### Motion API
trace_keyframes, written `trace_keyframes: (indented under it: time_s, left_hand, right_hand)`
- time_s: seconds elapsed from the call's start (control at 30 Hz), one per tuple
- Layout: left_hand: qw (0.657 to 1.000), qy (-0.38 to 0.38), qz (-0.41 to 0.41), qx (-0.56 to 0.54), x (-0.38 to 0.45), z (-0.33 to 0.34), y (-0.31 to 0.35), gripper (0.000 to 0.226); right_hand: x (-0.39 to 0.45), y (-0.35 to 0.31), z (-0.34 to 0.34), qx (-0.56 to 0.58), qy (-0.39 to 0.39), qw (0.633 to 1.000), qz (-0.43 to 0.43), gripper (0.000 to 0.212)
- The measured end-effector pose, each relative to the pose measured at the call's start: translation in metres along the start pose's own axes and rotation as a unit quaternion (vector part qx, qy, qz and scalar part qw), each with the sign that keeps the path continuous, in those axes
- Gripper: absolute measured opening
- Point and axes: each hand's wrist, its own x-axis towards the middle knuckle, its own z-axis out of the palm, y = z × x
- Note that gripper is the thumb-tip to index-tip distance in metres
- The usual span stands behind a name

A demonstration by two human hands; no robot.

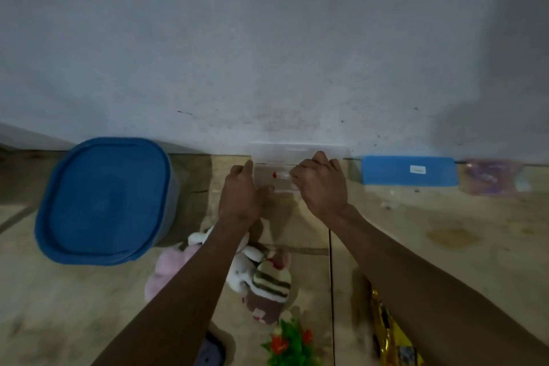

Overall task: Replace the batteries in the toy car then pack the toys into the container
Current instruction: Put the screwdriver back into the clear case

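Note:
A clear plastic container point(300, 149) stands on the floor against the wall. My left hand point(240, 196) grips its left side, fingers over the rim and thumb in front. My right hand point(323, 186) is curled at its right side and pinches a small white cylinder with a red tip point(279, 175), which looks like a battery, just over the container. A gold toy car point(390, 336) lies at the lower right, partly under my right forearm. Plush toys point(264, 273) lie below my left arm, and a green and red toy point(289, 346) sits at the bottom edge.
A large container with a blue lid point(104, 202) stands at the left. A flat blue lid point(408, 171) lies by the wall on the right, with a purple packet point(491, 177) beyond it. A thin dark cord point(331, 276) runs down the floor. A dark round object point(212, 350) shows at the bottom.

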Motion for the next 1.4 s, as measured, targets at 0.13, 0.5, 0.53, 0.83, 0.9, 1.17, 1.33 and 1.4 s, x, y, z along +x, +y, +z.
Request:
trace_keyframes:
  time_s: [0.13, 0.5, 0.53, 0.83, 0.9, 1.17, 1.33, 1.4]
  left_hand:
    - [1.0, -0.012, 0.014, 0.01, 0.009, 0.003, -0.009, 0.044]
    - [1.0, -0.001, -0.001, -0.027, 0.005, 0.007, -0.006, 0.04]
    - [0.999, 0.002, -0.006, -0.034, 0.004, 0.007, -0.004, 0.044]
    - [0.996, 0.055, 0.002, -0.07, -0.014, 0.011, 0.002, 0.094]
    - [0.997, 0.057, 0.031, -0.039, -0.016, 0.011, 0.002, 0.081]
    - [0.998, 0.017, 0.061, 0.022, -0.014, 0.012, -0.006, 0.05]
    - [0.998, 0.019, 0.044, 0.047, 0.001, 0.013, -0.001, 0.045]
    - [0.997, 0.021, 0.046, 0.049, 0.005, 0.014, -0.002, 0.044]
  right_hand:
    - [0.001, -0.002, 0.016, -0.034, 0.004, 0.999, -0.007, 0.009]
    - [-0.01, -0.004, -0.01, 0.029, 0.15, 0.988, 0.027, 0.025]
    - [-0.011, 0.0, -0.017, 0.02, 0.157, 0.986, 0.048, 0.032]
    - [-0.025, 0.028, -0.027, -0.011, 0.107, 0.994, 0.033, 0.018]
    - [-0.033, 0.028, -0.02, 0.018, 0.094, 0.995, 0.04, 0.016]
    - [-0.045, 0.033, 0.003, 0.044, 0.109, 0.993, 0.025, 0.024]
    - [-0.038, 0.034, 0.01, 0.048, 0.102, 0.993, 0.048, 0.023]
    - [-0.036, 0.032, 0.012, 0.047, 0.086, 0.994, 0.052, 0.024]
